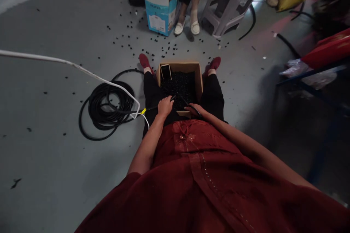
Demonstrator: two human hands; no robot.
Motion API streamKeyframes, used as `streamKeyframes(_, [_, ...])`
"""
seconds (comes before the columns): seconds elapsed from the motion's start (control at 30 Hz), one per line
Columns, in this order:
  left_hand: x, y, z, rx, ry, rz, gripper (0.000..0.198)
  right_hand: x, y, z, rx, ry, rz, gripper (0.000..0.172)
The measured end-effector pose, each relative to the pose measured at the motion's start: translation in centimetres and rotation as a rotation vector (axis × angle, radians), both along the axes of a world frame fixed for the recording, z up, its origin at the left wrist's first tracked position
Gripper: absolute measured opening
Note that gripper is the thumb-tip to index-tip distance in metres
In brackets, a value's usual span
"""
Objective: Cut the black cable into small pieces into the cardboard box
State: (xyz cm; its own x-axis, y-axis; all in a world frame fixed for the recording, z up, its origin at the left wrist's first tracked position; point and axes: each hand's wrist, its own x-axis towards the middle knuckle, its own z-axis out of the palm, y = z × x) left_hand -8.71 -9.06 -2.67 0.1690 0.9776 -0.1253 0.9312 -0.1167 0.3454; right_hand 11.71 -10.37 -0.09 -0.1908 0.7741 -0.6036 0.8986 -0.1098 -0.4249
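My left hand (165, 106) closes around a thin black cable (155, 108) above my lap, and the cable's tip sticks out past my fingers. My right hand (194, 110) holds another length of black cable (194, 107) near the box's front edge. Between my legs stands a cardboard box (186, 66), heaped with small black pieces (179, 87). A smartphone (166, 71) leans in its back left corner. A coil of black cable (108, 105) lies on the floor to my left, and a yellow tag (143, 111) marks the line near my left hand.
A white cable (82, 69) crosses the floor from the left. Small black pieces (164, 45) are scattered ahead. Beyond them stand a co-worker's legs in white shoes (187, 25), a blue-and-white carton (161, 3) and a white plastic stool (229, 0). A red bag (328, 49) sits on a blue metal frame (314, 78).
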Motion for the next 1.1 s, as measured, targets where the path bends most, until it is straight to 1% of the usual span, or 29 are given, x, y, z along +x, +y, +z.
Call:
streamKeyframes(0.07, [-0.1,0.2,0.0,0.013,-0.044,0.052,0.038,0.1,-0.1,0.6,-0.032,0.112,-0.078,0.035])
streamKeyframes(0.17, [-0.3,0.3,0.0,-0.001,-0.074,0.074,0.035,0.1,-0.4,1.5,-0.067,0.302,-0.177,0.035])
streamKeyframes(0.27, [-0.3,0.4,0.0,0.005,-0.090,0.084,0.035,0.0,-0.7,2.2,-0.093,0.441,-0.205,0.038])
streamKeyframes(0.37, [-0.3,0.4,0.0,0.006,-0.093,0.090,0.036,-0.2,-0.9,2.5,-0.137,0.516,-0.228,0.042])
streamKeyframes(0.47, [-0.3,0.4,0.1,0.007,-0.087,0.085,0.037,-0.4,-1.0,2.5,-0.175,0.540,-0.227,0.044])
streamKeyframes(0.73, [0.0,0.1,0.6,-0.003,-0.048,0.030,0.037,-1.0,-1.0,2.8,-0.223,0.473,-0.191,0.041])
streamKeyframes(0.9, [0.1,0.1,0.8,-0.010,-0.057,0.005,0.037,-0.9,-0.9,2.1,-0.199,0.447,-0.146,0.042])
streamKeyframes(1.0, [0.1,0.1,0.8,-0.013,-0.056,-0.008,0.037,-0.9,-0.9,1.9,-0.203,0.453,-0.158,0.045])
streamKeyframes(1.1, [0.1,0.1,0.7,-0.009,-0.049,-0.017,0.038,-1.1,-0.9,2.0,-0.219,0.462,-0.175,0.045])
